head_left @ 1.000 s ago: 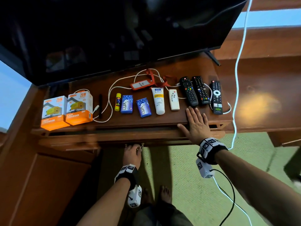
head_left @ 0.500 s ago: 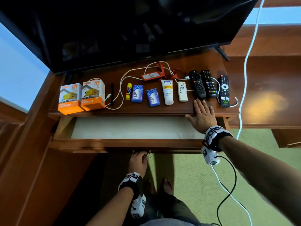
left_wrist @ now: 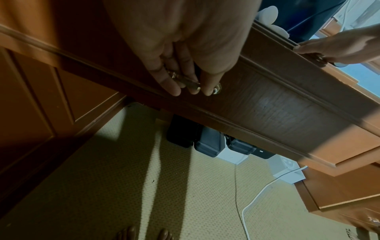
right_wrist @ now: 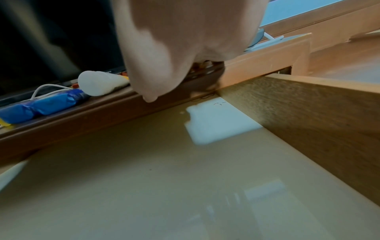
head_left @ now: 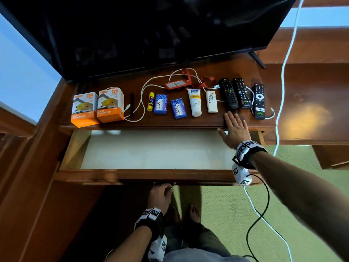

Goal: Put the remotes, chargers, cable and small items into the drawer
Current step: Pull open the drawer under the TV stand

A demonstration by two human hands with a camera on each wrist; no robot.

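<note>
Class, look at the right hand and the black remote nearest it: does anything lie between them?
Nothing visible does. The right hand lies flat on the desk edge, fingertips just short of the black remote, with bare wood between.

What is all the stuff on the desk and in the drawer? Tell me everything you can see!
charger boxes: 2, orange and white, desk top far left
pen: 1, black, beside the boxes
cable: 1, white, looping behind the small items
glue stick: 1, yellow
soap packs: 2, blue, middle
tag: 1, red, behind the tube
tube: 1, white
small remote: 1, white
remotes: 3, black, right
drawer: 1, brown, open, pale floor bare
TV: 1, black, behind
left hand: grips the drawer handle
right hand: flat on the desk edge
</note>
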